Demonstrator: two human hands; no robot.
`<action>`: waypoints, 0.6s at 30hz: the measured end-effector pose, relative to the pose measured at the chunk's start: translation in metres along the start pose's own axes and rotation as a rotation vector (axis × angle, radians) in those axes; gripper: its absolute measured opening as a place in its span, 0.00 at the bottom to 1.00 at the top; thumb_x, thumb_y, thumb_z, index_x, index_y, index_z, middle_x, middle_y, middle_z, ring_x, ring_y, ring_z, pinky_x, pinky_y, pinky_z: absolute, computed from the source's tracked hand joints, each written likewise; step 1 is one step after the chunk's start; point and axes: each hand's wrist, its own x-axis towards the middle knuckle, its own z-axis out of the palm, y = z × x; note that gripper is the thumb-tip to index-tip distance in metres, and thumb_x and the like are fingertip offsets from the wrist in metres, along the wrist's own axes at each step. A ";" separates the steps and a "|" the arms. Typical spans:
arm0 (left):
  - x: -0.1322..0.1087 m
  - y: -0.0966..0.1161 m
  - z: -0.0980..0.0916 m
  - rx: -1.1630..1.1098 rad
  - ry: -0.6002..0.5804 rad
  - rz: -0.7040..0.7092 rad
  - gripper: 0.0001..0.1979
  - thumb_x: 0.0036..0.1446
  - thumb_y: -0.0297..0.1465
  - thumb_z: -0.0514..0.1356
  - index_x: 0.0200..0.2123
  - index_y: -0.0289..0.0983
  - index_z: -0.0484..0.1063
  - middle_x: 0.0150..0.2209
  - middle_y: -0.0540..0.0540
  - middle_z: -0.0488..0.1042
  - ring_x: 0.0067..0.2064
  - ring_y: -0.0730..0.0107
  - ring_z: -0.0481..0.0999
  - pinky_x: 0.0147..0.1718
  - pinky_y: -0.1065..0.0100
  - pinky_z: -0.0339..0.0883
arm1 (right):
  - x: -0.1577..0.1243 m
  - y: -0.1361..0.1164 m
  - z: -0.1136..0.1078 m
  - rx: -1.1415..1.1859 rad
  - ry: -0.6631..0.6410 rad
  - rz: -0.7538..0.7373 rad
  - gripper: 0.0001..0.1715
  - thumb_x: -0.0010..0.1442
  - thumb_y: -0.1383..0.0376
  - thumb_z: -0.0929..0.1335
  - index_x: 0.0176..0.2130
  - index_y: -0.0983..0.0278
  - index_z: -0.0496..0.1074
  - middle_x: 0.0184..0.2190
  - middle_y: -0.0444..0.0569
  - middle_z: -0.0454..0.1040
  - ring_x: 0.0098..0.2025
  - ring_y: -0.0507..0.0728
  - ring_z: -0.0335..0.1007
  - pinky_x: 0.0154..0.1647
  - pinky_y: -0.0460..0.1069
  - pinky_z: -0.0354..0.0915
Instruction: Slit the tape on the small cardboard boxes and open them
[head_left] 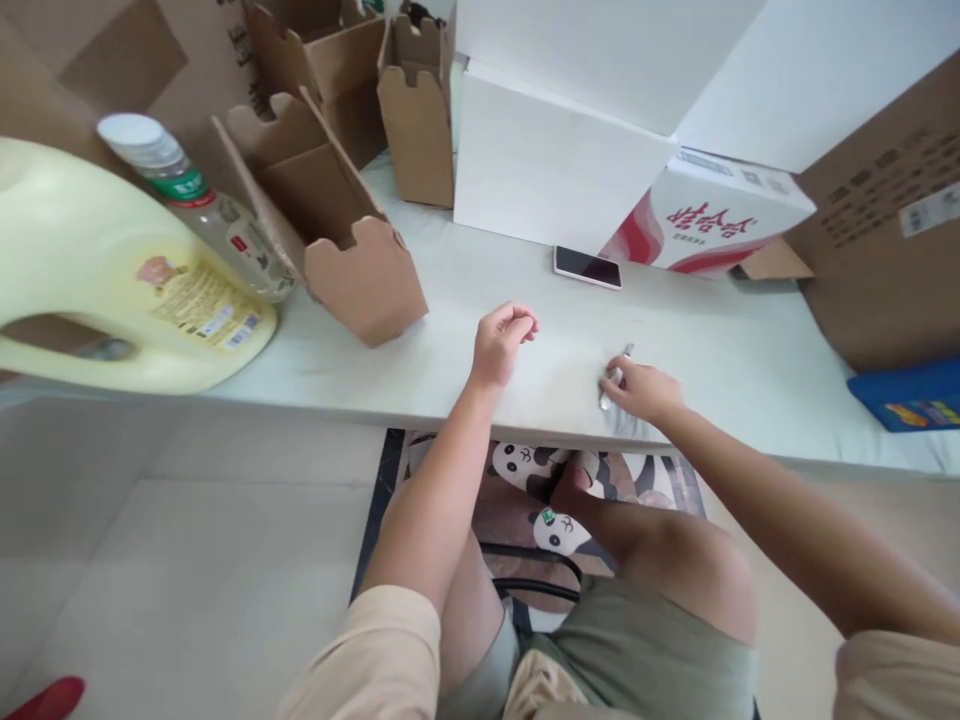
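Observation:
My left hand [501, 340] is raised over the pale tabletop, its fingers curled in and the thumb pressed against them. Whatever is inside that closed hand, if anything, is hidden. To its right, my right hand [643, 387] rests low at the table's front edge. Its thumb and fingers pinch a small, slim, silver-white tool [605, 400] whose ends stick out above and below the fingers. The tool's exact kind is too small to tell. Beyond both hands a phone [587, 267] with a dark screen lies flat on the table.
Open cardboard boxes [367, 285] stand at the left back. A yellow jug [150, 270] and a clear bottle [225, 240] are at far left. White boxes [547, 160], a red-printed carton [697, 220] and a blue packet [911, 395] line the back and right.

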 end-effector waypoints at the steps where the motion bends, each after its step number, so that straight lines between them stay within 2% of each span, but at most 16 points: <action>1: 0.001 0.001 -0.002 -0.018 0.005 0.000 0.05 0.50 0.32 0.59 0.25 0.37 0.71 0.25 0.50 0.71 0.29 0.75 0.69 0.34 0.69 0.64 | 0.003 -0.007 -0.001 -0.018 -0.010 0.001 0.21 0.62 0.53 0.63 0.50 0.58 0.72 0.39 0.55 0.81 0.43 0.70 0.77 0.38 0.57 0.64; 3: 0.002 0.002 -0.005 -0.048 0.008 0.003 0.06 0.51 0.32 0.58 0.25 0.37 0.71 0.26 0.51 0.71 0.29 0.75 0.69 0.34 0.69 0.63 | 0.010 -0.019 -0.007 -0.036 -0.003 -0.004 0.19 0.60 0.57 0.64 0.49 0.61 0.70 0.38 0.56 0.80 0.42 0.68 0.77 0.38 0.56 0.65; 4: 0.002 0.003 -0.006 -0.054 0.009 0.004 0.06 0.51 0.32 0.58 0.25 0.37 0.71 0.26 0.51 0.71 0.29 0.75 0.69 0.34 0.69 0.63 | 0.014 -0.025 -0.012 0.005 0.027 -0.021 0.22 0.59 0.59 0.64 0.52 0.62 0.67 0.37 0.55 0.80 0.40 0.66 0.77 0.39 0.56 0.66; 6: 0.001 0.006 -0.009 -0.036 0.021 -0.007 0.06 0.52 0.31 0.58 0.25 0.37 0.70 0.26 0.51 0.71 0.30 0.75 0.69 0.35 0.69 0.63 | 0.023 -0.038 -0.027 0.216 0.145 -0.098 0.30 0.57 0.62 0.66 0.58 0.63 0.61 0.34 0.50 0.79 0.35 0.61 0.76 0.37 0.54 0.68; 8: -0.001 0.010 -0.010 -0.004 0.057 -0.054 0.07 0.54 0.31 0.57 0.24 0.37 0.69 0.26 0.51 0.70 0.30 0.75 0.68 0.35 0.69 0.62 | 0.029 -0.060 -0.048 0.506 0.302 -0.228 0.31 0.55 0.64 0.67 0.58 0.61 0.59 0.34 0.46 0.77 0.32 0.58 0.74 0.35 0.52 0.69; 10: -0.002 0.012 -0.010 0.024 0.091 -0.114 0.09 0.55 0.31 0.57 0.23 0.37 0.68 0.26 0.51 0.70 0.30 0.75 0.68 0.34 0.69 0.62 | 0.031 -0.091 -0.072 0.663 0.418 -0.386 0.19 0.58 0.65 0.65 0.50 0.58 0.65 0.33 0.45 0.75 0.33 0.56 0.74 0.35 0.52 0.71; 12: -0.003 0.011 -0.008 0.069 0.096 -0.154 0.10 0.57 0.31 0.57 0.23 0.38 0.67 0.26 0.51 0.70 0.30 0.74 0.68 0.34 0.69 0.62 | 0.026 -0.130 -0.096 0.677 0.467 -0.565 0.10 0.61 0.65 0.65 0.44 0.57 0.67 0.31 0.43 0.73 0.33 0.55 0.72 0.39 0.52 0.72; 14: -0.002 0.007 -0.007 0.145 0.076 -0.189 0.12 0.58 0.32 0.57 0.22 0.38 0.67 0.25 0.50 0.69 0.29 0.73 0.67 0.33 0.67 0.61 | 0.014 -0.174 -0.115 0.659 0.447 -0.736 0.12 0.62 0.66 0.66 0.47 0.57 0.67 0.30 0.42 0.73 0.34 0.54 0.71 0.43 0.52 0.71; 17: 0.001 -0.006 -0.005 0.217 0.055 -0.205 0.12 0.60 0.34 0.58 0.24 0.39 0.66 0.24 0.50 0.67 0.28 0.71 0.66 0.32 0.66 0.60 | -0.006 -0.235 -0.131 0.549 0.279 -0.872 0.31 0.60 0.69 0.67 0.61 0.56 0.59 0.26 0.38 0.69 0.31 0.55 0.69 0.44 0.53 0.71; 18: 0.002 -0.010 -0.004 0.225 0.061 -0.189 0.11 0.60 0.35 0.59 0.26 0.39 0.67 0.24 0.50 0.68 0.29 0.70 0.67 0.32 0.66 0.61 | -0.011 -0.251 -0.133 0.498 0.239 -0.892 0.33 0.60 0.69 0.68 0.62 0.55 0.57 0.27 0.38 0.70 0.32 0.55 0.69 0.45 0.53 0.71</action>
